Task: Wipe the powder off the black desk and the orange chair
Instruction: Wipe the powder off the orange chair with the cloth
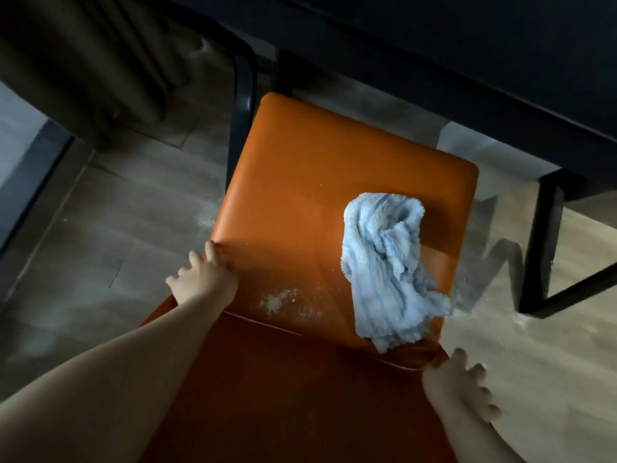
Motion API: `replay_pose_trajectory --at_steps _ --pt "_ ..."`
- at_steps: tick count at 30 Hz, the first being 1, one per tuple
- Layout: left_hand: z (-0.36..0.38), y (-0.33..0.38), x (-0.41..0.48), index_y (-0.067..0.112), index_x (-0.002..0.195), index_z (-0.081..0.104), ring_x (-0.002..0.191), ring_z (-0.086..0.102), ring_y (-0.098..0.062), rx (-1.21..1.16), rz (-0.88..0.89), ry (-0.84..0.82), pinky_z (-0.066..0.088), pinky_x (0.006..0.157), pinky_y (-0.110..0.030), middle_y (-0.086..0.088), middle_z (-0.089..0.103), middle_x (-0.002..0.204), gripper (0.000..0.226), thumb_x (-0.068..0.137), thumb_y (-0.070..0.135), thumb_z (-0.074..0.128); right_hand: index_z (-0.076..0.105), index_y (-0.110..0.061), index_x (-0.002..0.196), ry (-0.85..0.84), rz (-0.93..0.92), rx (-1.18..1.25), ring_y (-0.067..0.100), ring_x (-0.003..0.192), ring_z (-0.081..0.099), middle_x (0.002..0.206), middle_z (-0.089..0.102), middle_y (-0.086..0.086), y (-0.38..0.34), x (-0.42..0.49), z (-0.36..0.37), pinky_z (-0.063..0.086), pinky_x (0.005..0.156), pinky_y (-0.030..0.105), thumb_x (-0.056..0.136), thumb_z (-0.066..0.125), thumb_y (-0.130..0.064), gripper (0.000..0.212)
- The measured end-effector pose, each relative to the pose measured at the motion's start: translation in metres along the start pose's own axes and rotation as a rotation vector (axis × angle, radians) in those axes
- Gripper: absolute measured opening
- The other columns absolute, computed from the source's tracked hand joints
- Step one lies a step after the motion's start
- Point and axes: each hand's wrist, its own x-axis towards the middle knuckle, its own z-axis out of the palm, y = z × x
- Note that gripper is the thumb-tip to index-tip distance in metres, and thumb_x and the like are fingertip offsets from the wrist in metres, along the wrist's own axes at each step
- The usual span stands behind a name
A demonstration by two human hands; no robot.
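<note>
The orange chair (pixel 300 182) stands below me, its padded seat facing up. A crumpled light-blue cloth (pixel 387 262) lies loose on the right part of the seat, with nothing holding it. White powder (pixel 283 300) is scattered near the seat's near edge. My left hand (pixel 203 275) grips the seat's left side at its near corner. My right hand (pixel 462 385) holds the chair's near right corner, fingers spread over the edge. The black desk (pixel 467 61) runs across the top right, its top surface out of sight.
A black metal desk leg frame (pixel 542 248) stands on the wooden floor at the right. Powder dusts the floor (pixel 207 218) beside the chair's left edge and near the desk leg. A dark curtain (pixel 83 61) hangs at the upper left beside a window.
</note>
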Motion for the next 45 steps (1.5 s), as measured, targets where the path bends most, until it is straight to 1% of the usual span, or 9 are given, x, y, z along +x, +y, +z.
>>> replay_pose_trajectory --at_steps 6,17,28,31,34,37,40,43,45 --pt "0.009 -0.011 -0.021 0.018 0.144 0.014 0.122 0.044 -0.03 0.325 0.147 0.1 0.032 0.097 -0.038 -0.009 0.042 0.136 0.058 0.093 0.031 0.038 0.028 -0.037 0.136 -0.079 -0.069 -0.251 0.032 0.118 0.041 0.134 0.036 0.007 0.004 -0.002 0.001 0.034 0.094 0.042 0.094 0.037 -0.042 0.044" --pt "0.037 -0.06 -0.06 0.025 0.148 0.007 0.123 0.041 -0.034 0.313 0.112 0.029 0.032 0.098 -0.043 -0.006 0.038 0.142 0.089 0.078 0.059 0.05 0.031 -0.028 0.138 -0.053 -0.131 -0.45 0.026 0.124 0.039 0.137 0.032 0.011 0.034 -0.015 0.026 0.034 0.102 0.033 0.099 0.027 -0.031 0.039" --pt "0.042 -0.065 -0.074 0.024 0.148 0.005 0.127 0.038 -0.033 0.241 0.031 -0.023 0.027 0.104 -0.045 -0.006 0.036 0.144 0.085 0.081 0.053 0.048 0.024 -0.034 0.14 -0.05 -0.114 -0.409 0.026 0.131 0.032 0.149 0.022 0.01 0.042 -0.028 0.038 0.026 0.106 0.037 0.095 0.033 -0.024 0.047" --pt "0.033 -0.046 -0.069 0.024 0.148 0.001 0.137 0.024 -0.032 0.147 -0.004 0.009 0.019 0.11 -0.051 -0.009 0.021 0.153 0.085 0.082 0.051 0.047 0.034 -0.03 0.141 0.275 -0.354 -0.034 0.035 0.131 0.034 0.152 0.023 0.014 0.013 -0.027 0.024 0.025 0.103 0.046 0.09 0.052 -0.028 0.054" --pt "0.025 -0.025 -0.06 0.026 0.148 -0.007 0.145 -0.001 -0.027 0.077 0.196 0.114 0.011 0.114 -0.051 -0.002 -0.005 0.159 0.088 0.085 0.046 0.051 0.045 -0.026 0.137 0.497 -0.672 0.298 0.043 0.129 0.035 0.15 0.029 0.018 -0.036 -0.03 0.007 0.025 0.1 0.059 0.084 0.058 -0.044 0.058" --pt "0.018 -0.001 -0.048 0.029 0.148 -0.014 0.143 -0.019 -0.024 0.085 0.41 0.14 -0.001 0.116 -0.048 0.002 -0.022 0.156 0.088 0.088 0.047 0.048 0.021 -0.043 0.144 0.329 -0.864 0.095 0.033 0.14 0.009 0.158 0.0 0.006 -0.081 -0.035 0.01 0.021 0.102 0.062 0.074 0.05 -0.072 0.081" --pt "0.011 0.019 -0.035 0.031 0.148 -0.014 0.142 -0.023 -0.025 0.126 0.511 0.094 -0.003 0.118 -0.049 0.002 -0.025 0.155 0.087 0.089 0.047 0.048 0.006 -0.046 0.145 0.175 -0.86 -0.098 0.036 0.14 -0.002 0.155 -0.015 0.0 -0.107 -0.028 0.026 0.03 0.102 0.058 0.074 0.056 -0.07 0.09" --pt "0.006 0.027 -0.021 0.033 0.148 -0.013 0.143 -0.022 -0.026 0.154 0.527 0.044 -0.002 0.118 -0.049 0.003 -0.024 0.155 0.087 0.089 0.047 0.05 0.029 -0.038 0.141 0.233 -0.857 -0.127 0.037 0.132 0.021 0.155 0.01 0.004 -0.118 -0.012 0.024 0.041 0.092 0.042 0.083 0.062 -0.043 0.067" --pt "0.001 0.03 -0.013 0.035 0.148 -0.011 0.143 -0.021 -0.026 0.154 0.534 0.049 -0.001 0.118 -0.049 0.003 -0.023 0.156 0.086 0.089 0.046 0.051 0.052 -0.026 0.128 0.348 -0.914 0.069 0.039 0.119 0.04 0.145 0.038 0.009 -0.118 0.002 0.01 0.041 0.081 0.036 0.079 0.068 -0.024 0.052"
